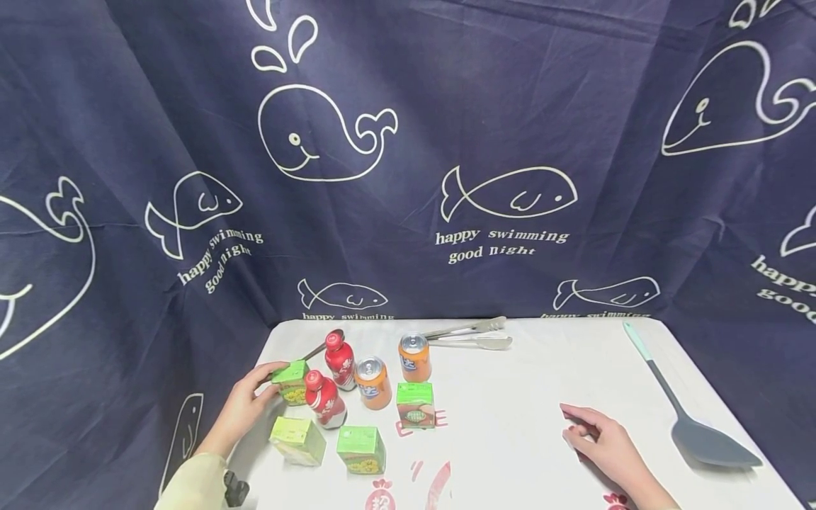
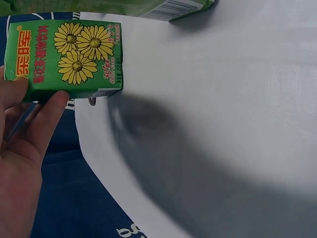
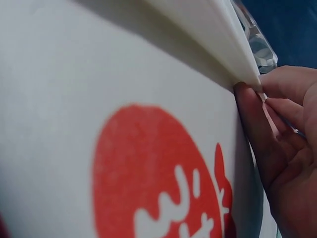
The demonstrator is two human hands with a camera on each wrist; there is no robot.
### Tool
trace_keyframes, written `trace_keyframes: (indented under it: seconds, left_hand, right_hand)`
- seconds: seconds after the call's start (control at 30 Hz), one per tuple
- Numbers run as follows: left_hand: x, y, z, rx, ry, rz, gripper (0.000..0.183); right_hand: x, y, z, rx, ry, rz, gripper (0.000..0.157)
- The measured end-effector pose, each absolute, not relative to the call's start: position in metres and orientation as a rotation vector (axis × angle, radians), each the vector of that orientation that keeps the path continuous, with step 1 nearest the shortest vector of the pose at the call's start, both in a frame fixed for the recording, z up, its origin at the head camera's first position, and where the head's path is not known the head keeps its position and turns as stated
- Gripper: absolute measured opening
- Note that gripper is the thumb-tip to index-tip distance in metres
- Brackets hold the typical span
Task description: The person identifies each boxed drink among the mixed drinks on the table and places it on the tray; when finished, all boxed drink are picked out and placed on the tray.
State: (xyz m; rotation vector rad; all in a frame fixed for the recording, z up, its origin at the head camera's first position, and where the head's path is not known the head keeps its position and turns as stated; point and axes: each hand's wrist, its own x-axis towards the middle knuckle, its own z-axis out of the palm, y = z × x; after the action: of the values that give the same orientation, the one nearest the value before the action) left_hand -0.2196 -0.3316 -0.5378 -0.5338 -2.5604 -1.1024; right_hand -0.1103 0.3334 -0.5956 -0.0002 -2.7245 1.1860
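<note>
Green carton [image 1: 295, 388], lower left of head frame — clamped in left hand [image 1: 244, 402], I see — right hand [image 1: 604, 443], lower right, pinching edge of white sheet [image 3: 210, 37].

Rear carton [image 1: 294, 386] left of bottles [image 1: 328, 404], spatula [image 1: 698, 433] rightmost

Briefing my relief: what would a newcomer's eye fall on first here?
Probably the navy backdrop with white whales and fish, filling the head view's top. Next, two red bottles at the left of the table, where the left hand grips a green carton; a dark spatula lies far right.
</note>
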Motion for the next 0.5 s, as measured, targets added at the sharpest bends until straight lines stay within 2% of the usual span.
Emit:
trace_keyframes:
  seconds: [0.5]
  left_hand:
    - [-0.2158, -0.3373, -0.5387, -0.531, -2.545, -1.13, 0.042]
  right_hand:
    - [-0.1119, 0.334, -0.5959, 0.026, -2.723, 1.115, 0.044]
